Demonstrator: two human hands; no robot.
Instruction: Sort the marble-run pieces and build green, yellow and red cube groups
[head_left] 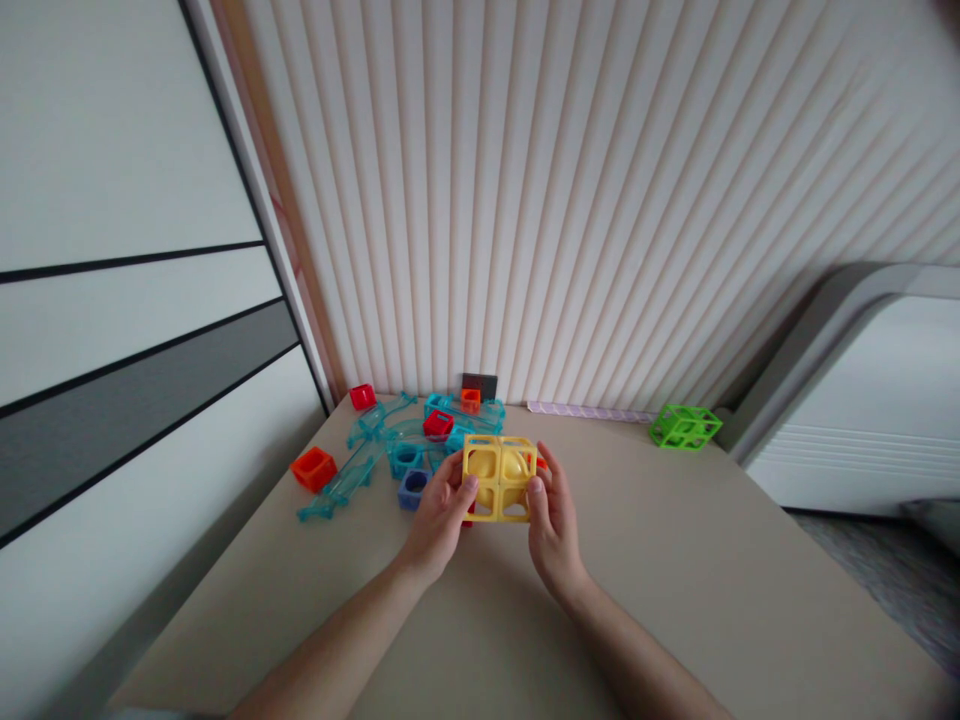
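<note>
A yellow openwork block frame (pixel 499 479), made of four square cells, is held upright between my two hands above the table. My left hand (pixel 441 515) grips its left side, the thumb on the near face. On the right side my right hand (pixel 553 520) holds it, thumb in front and the other fingers partly hidden behind. Just left of my left hand sits a blue block (pixel 413 489). Small red parts show partly behind the yellow frame.
Translucent teal track pieces (pixel 352 478) lie on the table (pixel 675 600) at the back left, among a red-orange block (pixel 313 468), red blocks (pixel 362 397) and an orange block (pixel 470 400). A green frame (pixel 684 427) rests at the back right, near the pleated curtain.
</note>
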